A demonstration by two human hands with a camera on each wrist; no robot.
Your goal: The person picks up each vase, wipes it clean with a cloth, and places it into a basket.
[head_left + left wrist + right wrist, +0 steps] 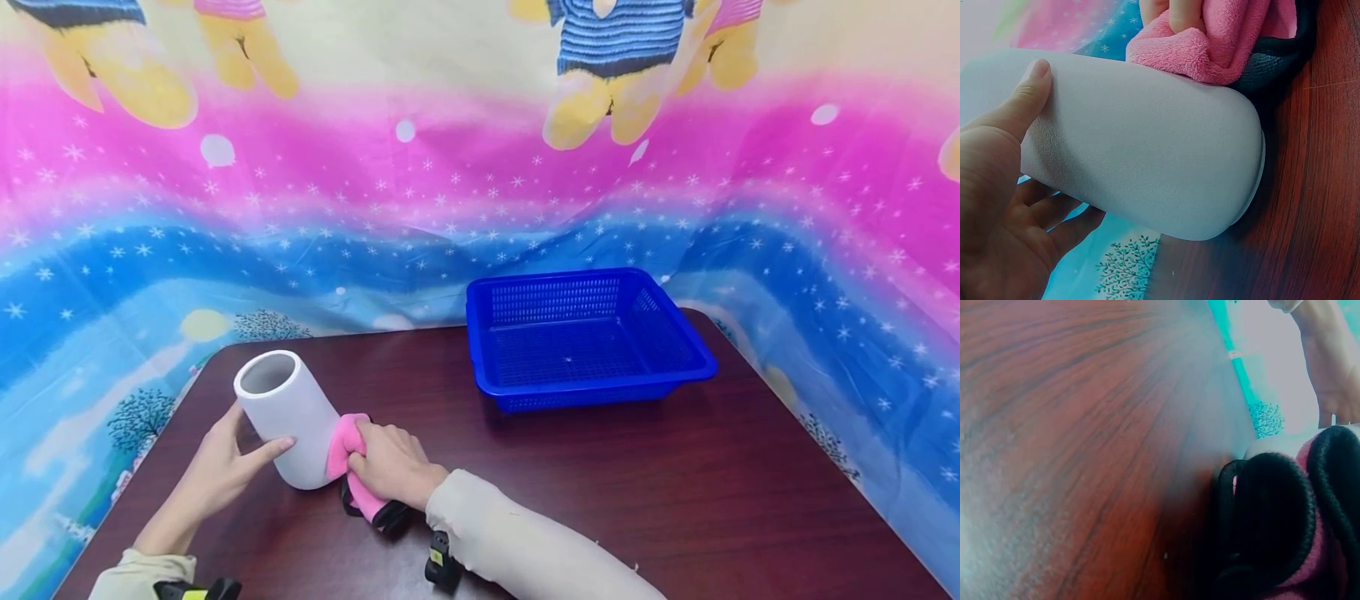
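A white vase (300,425) with a round open mouth stands tilted at the left of the table, its mouth leaning left. My left hand (221,467) grips it from the left, thumb laid across its front and the other fingers behind it. On the vase's right side, near the base, my right hand (393,462) holds a bunched pink cloth (345,446) with black edging against the surface. In the left wrist view the cloth (1191,50) presses along the vase's side (1147,144). Folded black-edged parts of the cloth (1272,519) fill the lower right of the right wrist view.
A blue plastic basket (585,387) with perforated walls sits at the back right of the dark wooden table (600,492). Behind the table hangs a colourful printed curtain (420,192), which also runs along both sides.
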